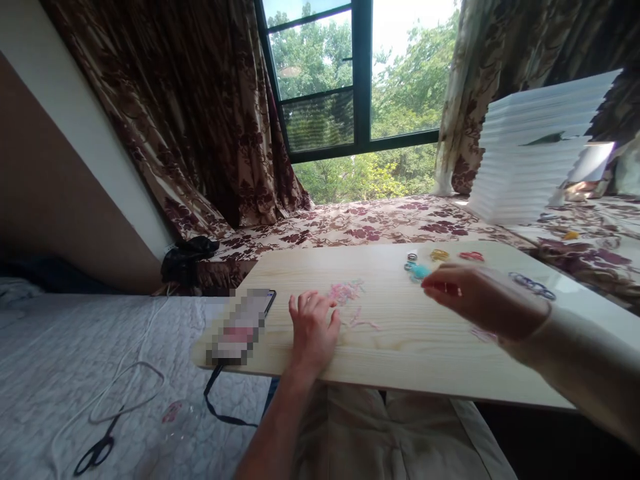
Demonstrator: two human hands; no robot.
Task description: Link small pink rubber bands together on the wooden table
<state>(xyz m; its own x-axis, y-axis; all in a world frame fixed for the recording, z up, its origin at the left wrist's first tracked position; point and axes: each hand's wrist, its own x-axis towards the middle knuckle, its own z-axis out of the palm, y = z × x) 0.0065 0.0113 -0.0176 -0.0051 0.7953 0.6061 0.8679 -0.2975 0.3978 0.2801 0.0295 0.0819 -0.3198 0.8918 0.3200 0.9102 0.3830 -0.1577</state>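
Observation:
My left hand [314, 327] rests on the light wooden tabletop [400, 347], fingers spread and holding nothing. Just beyond its fingertips lies a loose pile of small pink and pale pieces [345, 291], with a few strays [363, 321] nearer me. On the right, my right hand [467, 293] is over the table, slightly blurred, its fingers drawn together in a pinch. Whatever they may hold is hidden. Close to its fingertips is a turquoise clump [419, 272], apparently on the table; I cannot tell whether they touch.
Scissors with yellow handles [440, 255], red handles [471, 255] and dark blue handles [533, 285] appear to lie along the far side. A phone [240, 327] with a black strap is at the left edge. Black scissors [97, 453] and a white cable [150, 367] lie on the bed.

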